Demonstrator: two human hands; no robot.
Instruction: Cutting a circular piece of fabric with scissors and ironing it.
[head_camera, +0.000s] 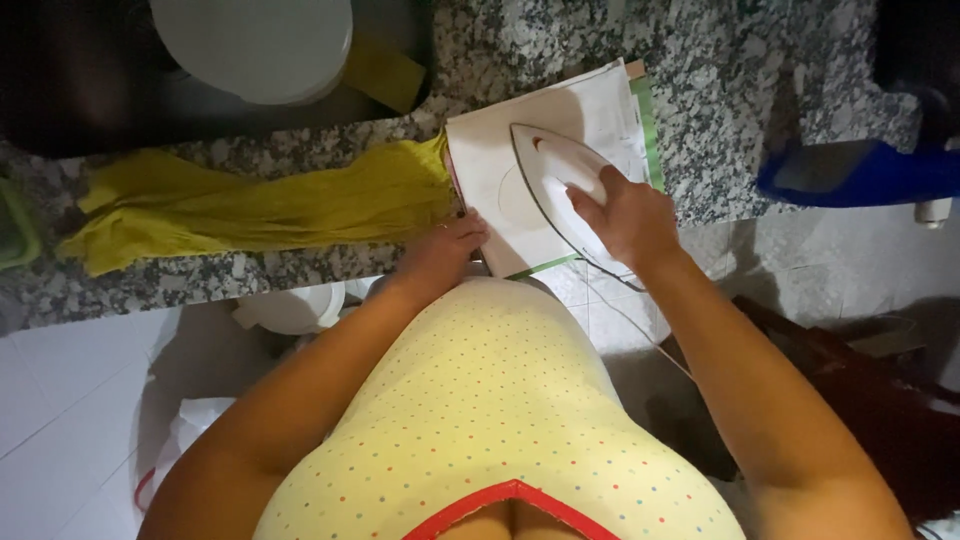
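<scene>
— Two hands, both busy. Start with the fingers: what are they doing?

— The right hand has its fingers wrapped around the handle of a white iron, holding it firmly. The iron's soleplate lies flat on a white folded cloth, its pointed tip aimed away from the body, towards the upper left.

— And the other one?

— The left hand rests at the near left edge of that cloth, fingers curled and pressed down on it, pinching nothing that I can see. It looks like a steadying hold, so the fabric doesn't slide under the iron.

— Where does the cloth sit?

— On a speckled granite counter, near its front edge, with a green-edged layer showing beneath it, probably padding against the stone. A thin cord trails from the iron's heel down past the counter edge.

— Anything around it?

— A rumpled yellow cloth lies just left of the white one, touching it. Beyond sits a dark sink with a pale round bowl in it. A blue tub stands at the right, well apart.
</scene>
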